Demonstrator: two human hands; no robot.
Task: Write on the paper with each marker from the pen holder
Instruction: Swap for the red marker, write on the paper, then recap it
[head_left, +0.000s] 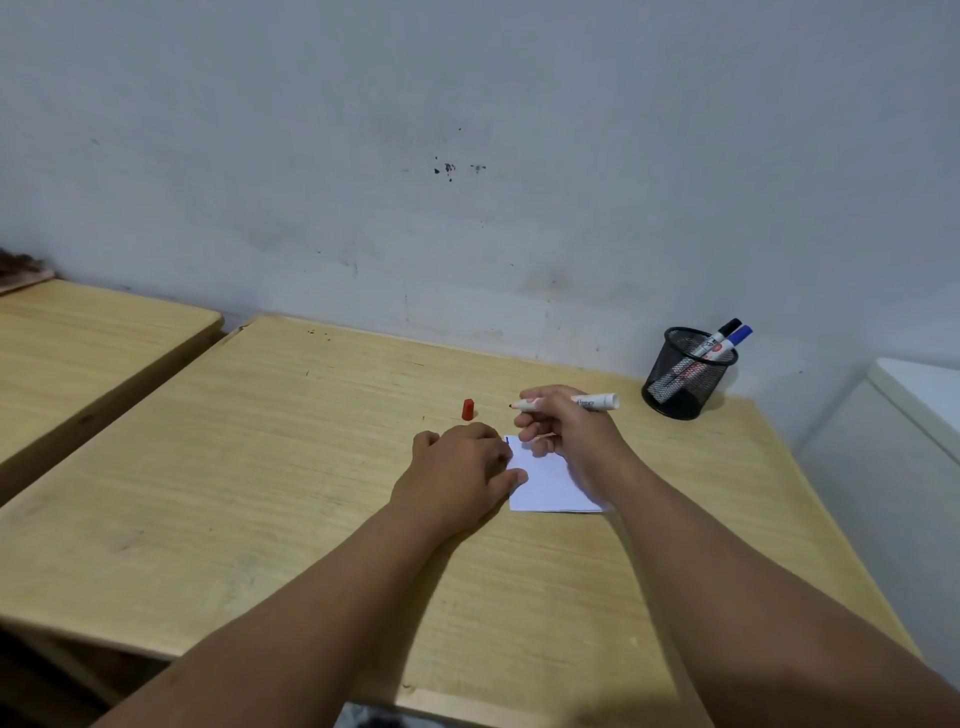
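So the right hand (563, 426) is pinching an uncapped marker (571, 402), grip pressed together around the barrel, with the marker lying nearly flat, long axis running left-right and the tip pointing left. It's hovering over the far edge of the paper (550, 483), not touching it. The paper is sitting just below and toward the person from that tip, so I'm guessing the next move means tilting the tip down and bringing it toward the sheet. The right hand is clearly the nearer one for writing.

The left hand (457, 470) is lying flat on the counter (260, 493), fingers spread loosely, holding nothing, its fingertips pressing the paper's left edge.

The red cap (468, 409) is standing on the counter just beyond the paper, to its left. The pen holder (680, 376) is sitting well beyond the paper to the right, near the wall, with a black-capped and a blue-capped marker poking out.

There's a small blue mark at the paper's far left corner; the right hand is hiding part of the sheet, so I can't tell what else is written.
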